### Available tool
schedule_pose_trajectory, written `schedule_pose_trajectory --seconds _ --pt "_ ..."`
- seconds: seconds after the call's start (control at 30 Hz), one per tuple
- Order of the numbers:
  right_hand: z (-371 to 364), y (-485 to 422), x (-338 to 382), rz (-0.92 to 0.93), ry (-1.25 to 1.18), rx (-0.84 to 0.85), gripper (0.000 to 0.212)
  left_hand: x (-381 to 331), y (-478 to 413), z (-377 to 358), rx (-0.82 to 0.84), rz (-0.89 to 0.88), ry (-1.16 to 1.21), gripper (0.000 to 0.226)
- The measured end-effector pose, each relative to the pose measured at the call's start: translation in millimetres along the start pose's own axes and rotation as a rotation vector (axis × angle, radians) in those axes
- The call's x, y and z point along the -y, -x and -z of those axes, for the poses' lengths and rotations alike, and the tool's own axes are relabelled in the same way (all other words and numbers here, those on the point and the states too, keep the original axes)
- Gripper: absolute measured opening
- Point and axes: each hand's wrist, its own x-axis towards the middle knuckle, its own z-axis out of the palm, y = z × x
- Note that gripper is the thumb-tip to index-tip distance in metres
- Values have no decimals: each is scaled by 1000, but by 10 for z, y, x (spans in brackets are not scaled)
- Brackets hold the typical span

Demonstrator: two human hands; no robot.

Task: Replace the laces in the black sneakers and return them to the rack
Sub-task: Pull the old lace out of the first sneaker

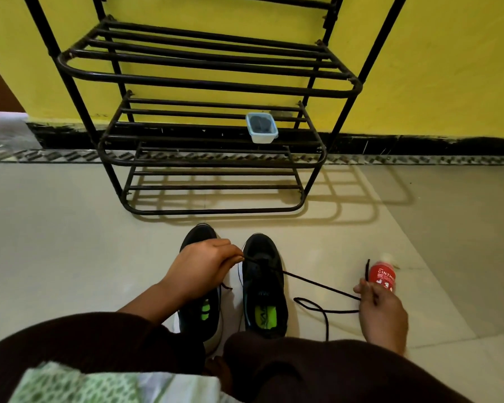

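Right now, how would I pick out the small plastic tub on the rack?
Find the black metal tube shoe rack against the yellow wall. On its second shelf from the floor, toward the right, sits a small pale-blue square plastic tub. It is the only item on the shelves; the red bottle is down on the floor.

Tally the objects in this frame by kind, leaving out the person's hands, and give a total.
Black sneakers: 2
Black lace: 1
Red bottle: 1
Small container: 1
Shoe rack: 1
Total: 6
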Motion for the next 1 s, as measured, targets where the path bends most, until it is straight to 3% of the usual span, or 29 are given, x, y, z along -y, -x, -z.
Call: schedule_pose_trajectory --seconds 0.17,0.23,0.33,0.5,0.6,0.73,0.9,1.0 --pt "-27 -7 -60 75 274 13 20 23 6 -8 19 -50 2 26" --pt "-120 84 59 215 164 95 15 8 3 -37 97 -147 25 24" --pt "-311 313 408 320 -162 426 20 -65 -9 -68 187 -237 97 51" --pt "-598 635 639 261 -290 878 25 -93 -4 -38 136 -190 166 49" --pt "-616 658 599 266 -318 868 25 -45 25 -26 157 -231 155 65" --pt "-571 589 556 286 -219 812 28 -26 -14 -49 148 -356 90 46" --pt "-502 554 529 309 -126 844 26 -62 5 -89 264 -226 171 66" --pt "-508 580 530 308 -115 882 31 -67 -6 -77 331 -228 191 33"
